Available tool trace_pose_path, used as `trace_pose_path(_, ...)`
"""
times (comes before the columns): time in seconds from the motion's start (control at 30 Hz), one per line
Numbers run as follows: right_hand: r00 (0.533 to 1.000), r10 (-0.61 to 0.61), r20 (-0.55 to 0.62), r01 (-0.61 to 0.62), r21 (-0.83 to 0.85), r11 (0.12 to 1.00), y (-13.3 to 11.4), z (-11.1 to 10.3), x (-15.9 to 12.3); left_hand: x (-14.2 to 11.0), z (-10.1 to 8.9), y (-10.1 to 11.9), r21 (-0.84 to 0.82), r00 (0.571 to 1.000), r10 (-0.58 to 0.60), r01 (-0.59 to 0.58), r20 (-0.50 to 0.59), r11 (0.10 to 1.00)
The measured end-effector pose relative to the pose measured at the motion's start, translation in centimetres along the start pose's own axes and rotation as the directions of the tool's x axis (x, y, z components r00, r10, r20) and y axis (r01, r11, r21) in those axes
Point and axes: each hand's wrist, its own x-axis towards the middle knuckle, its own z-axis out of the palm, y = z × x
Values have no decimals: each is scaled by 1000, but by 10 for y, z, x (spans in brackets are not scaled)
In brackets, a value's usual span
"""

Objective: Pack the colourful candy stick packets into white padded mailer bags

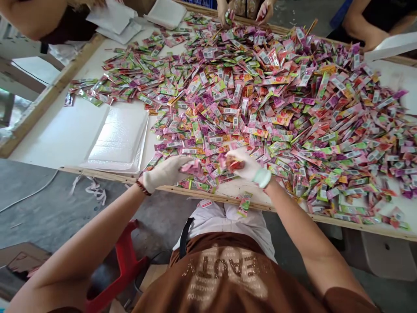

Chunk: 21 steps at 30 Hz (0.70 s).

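Observation:
My left hand (167, 173), in a white glove, is closed around a few pink stick sachets (194, 168) near the table's front edge. Across from it, my right hand (246, 167), also gloved, grips some red and purple sachets (233, 165); motion blurs them a little, and their number cannot be made out. Both hands hover low at the near side of a large heap of sachets (241, 104) in pink, green, purple and orange wrappers with barcodes. One green and pink sachet (244, 204) overhangs the table edge below my right hand.
White padded envelopes (117, 134) lie stacked left of the heap. More white envelopes (166, 13) sit at the far side. A wooden rim (97, 174) borders the white table. Other people's hands (264, 11) work along the far edge. A red stool (125, 261) stands below left.

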Motion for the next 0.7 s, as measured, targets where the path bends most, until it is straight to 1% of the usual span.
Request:
trace_pose_path(0.03, 997, 6, 83, 3, -113, 994, -5, 10, 3, 4, 8, 1, 81, 999, 17, -21, 49, 997)
trace_pose_path(0.1, 976, 94, 197, -16, -365, 931, -10, 28, 10, 16, 22, 3, 238, 991, 4, -35, 132, 971)
trace_pose_path(0.17, 958, 183, 221, -37, -540, 841, -12, 40, 17, 28, 29, 4, 342, 979, -25, -48, 204, 939)
trace_pose_path(0.23, 956, 208, 209, -44, -596, 802, -10, 42, 20, 36, 28, 5, 380, 973, -22, -69, 228, 922)
trace_pose_path(0.3, 963, 189, 189, -43, -588, 808, -7, 36, 19, 37, 17, 7, 361, 978, 16, -92, 207, 928)
trace_pose_path(0.4, 982, 149, 112, -69, -527, 847, -5, 22, 8, 24, -7, 9, 238, 993, 76, -95, 88, 966)
trace_pose_path(0.47, 988, 148, 32, -122, -411, 903, -8, 16, -4, 5, -23, 8, 134, 998, 56, -55, -6, 990)
trace_pose_path(0.5, 987, 158, -13, -153, -321, 935, -12, 17, -10, -5, -30, 6, 82, 999, 29, -25, -40, 996)
trace_pose_path(0.57, 981, 181, -65, -187, -99, 977, -21, 24, -19, -25, -39, 2, -23, 995, -45, 43, -85, 999)
trace_pose_path(0.6, 979, 191, -73, -190, 11, 982, -27, 30, -20, -33, -40, -1, -77, 991, -81, 73, -104, 994)
trace_pose_path(0.67, 975, 212, -61, -198, 181, 963, -38, 45, -18, -41, -38, -6, -176, 977, -141, 112, -160, 978)
trace_pose_path(0.7, 971, 235, -50, -218, 229, 949, -43, 51, -15, -40, -35, -8, -217, 966, -167, 123, -197, 968)
